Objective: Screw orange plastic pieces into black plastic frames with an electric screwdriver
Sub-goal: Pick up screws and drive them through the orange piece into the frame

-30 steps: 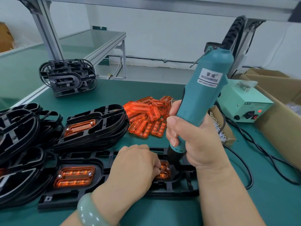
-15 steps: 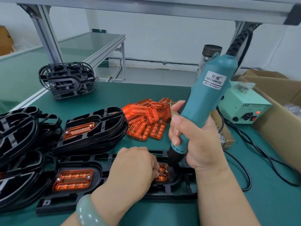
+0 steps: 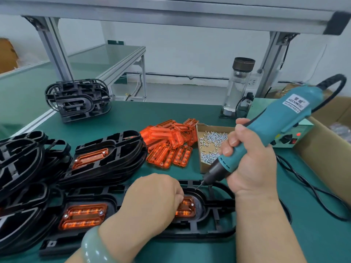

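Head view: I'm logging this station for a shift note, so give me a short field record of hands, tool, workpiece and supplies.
Left hand: curled fingers hold down the orange piece in the black frame
Right hand: grips the tilted electric screwdriver
Bit: off the orange piece, near its far corner
Supplies: loose orange pieces and a screw box behind the frame
Done stack: frames with orange pieces fitted, at left

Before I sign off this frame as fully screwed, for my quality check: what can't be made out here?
Head view only:
- Left part of the orange piece, and any screw there: hidden under the left hand.
- Whether the bit of the electric screwdriver in the right hand carries a screw: too small.
- The stacked frames at left: cut off by the picture's edge.
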`<state>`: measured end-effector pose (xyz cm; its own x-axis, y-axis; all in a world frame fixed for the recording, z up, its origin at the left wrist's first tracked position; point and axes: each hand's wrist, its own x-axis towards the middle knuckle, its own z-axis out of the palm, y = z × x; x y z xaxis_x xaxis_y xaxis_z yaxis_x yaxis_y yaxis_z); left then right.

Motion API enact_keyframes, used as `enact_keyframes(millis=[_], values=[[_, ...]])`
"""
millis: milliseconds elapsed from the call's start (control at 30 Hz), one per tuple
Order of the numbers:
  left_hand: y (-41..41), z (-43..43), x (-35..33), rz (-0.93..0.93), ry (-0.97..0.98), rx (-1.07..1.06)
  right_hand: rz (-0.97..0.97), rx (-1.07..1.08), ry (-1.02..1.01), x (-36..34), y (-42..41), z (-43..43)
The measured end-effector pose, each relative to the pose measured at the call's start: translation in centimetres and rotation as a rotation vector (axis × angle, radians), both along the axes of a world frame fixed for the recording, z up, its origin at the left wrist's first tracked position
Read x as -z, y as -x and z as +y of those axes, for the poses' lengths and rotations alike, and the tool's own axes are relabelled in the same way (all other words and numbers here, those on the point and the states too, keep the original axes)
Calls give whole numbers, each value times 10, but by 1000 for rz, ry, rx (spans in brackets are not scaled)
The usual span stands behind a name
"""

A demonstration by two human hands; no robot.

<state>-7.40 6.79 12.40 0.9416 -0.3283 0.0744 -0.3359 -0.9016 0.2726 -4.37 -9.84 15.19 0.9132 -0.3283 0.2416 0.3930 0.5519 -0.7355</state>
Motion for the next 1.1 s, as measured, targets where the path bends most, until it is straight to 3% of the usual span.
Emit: enact_keyframes(millis=[333, 433, 600, 800, 1100], values=[[-50, -35, -26, -114, 223, 10, 88, 102, -63, 1, -3, -6], [-72, -53, -29, -69, 187, 47, 122, 109, -73, 1, -5, -6], [-95, -82, -23, -7, -42, 135, 172, 138, -78, 2, -8, -8], [-106, -98, -26, 72, -296, 66, 202, 147, -60, 3, -9, -10], [-105, -98, -13, -154, -259, 75, 207, 138, -64, 1, -8, -7]])
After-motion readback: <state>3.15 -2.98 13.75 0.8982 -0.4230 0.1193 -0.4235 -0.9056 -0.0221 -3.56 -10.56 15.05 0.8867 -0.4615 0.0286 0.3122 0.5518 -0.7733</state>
